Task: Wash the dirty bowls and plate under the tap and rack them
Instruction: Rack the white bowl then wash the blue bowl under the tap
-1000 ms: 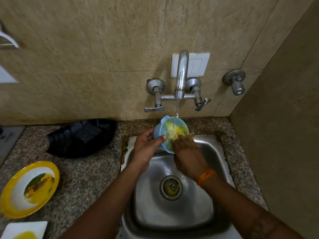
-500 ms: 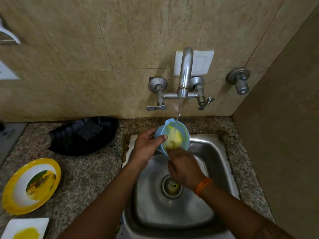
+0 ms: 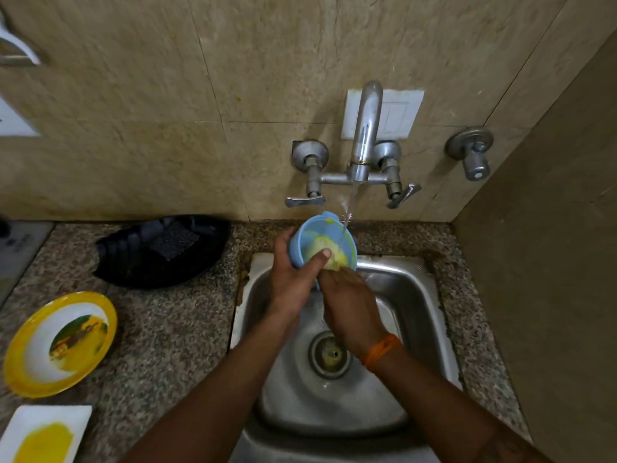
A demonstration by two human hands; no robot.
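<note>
Left hand [image 3: 293, 279] grips blue bowl [image 3: 302, 235] under running tap [image 3: 365, 128]; right hand [image 3: 350, 305] reaches inside, over sink [image 3: 417, 315].

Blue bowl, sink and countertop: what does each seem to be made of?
Blue bowl: probably plastic; opaque pastel colour, soft sheen, moulded rim tab.
Sink: looks like stainless steel; brushed grey surface with blurred reflections.
Countertop: seemingly polished granite; speckled brown-grey grain, though a granite-look surface can't be excluded.

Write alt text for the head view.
Over a steel sink, the left hand grips a tilted blue bowl under the running tap while the right hand scrubs inside it. A yellow-rimmed plate waits on the counter.
</note>
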